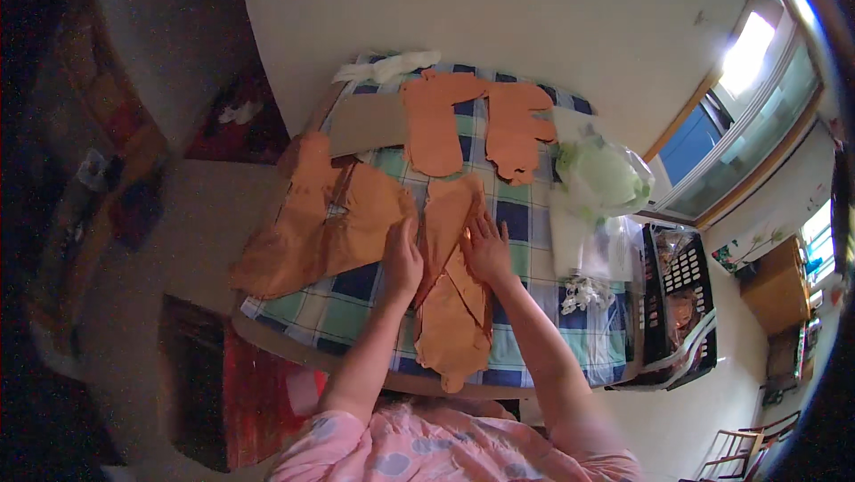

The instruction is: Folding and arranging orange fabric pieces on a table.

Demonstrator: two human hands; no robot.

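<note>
A long, flat orange piece [452,322], which looks like a thin sheet cut to shape, lies in front of me on a checked cloth. It has a fold or overlap across its middle. My left hand [404,259] rests along its left edge, seen from the side, with the fingers stretched out. On the opposite edge my right hand [490,252] lies flat, fingers apart. Left of my left hand spreads a heap of similar orange pieces [312,241]. Farther back are two stacks of orange glove-shaped pieces, one in the middle [434,130] and one to its right [515,130].
The checked cloth [392,326] covers the table. A grey-brown flat board [367,124] and white crumpled material [388,66] lie at the back left. On the right are a pale green plastic bag [601,177], a small white bundle [586,295] and a black basket [681,259].
</note>
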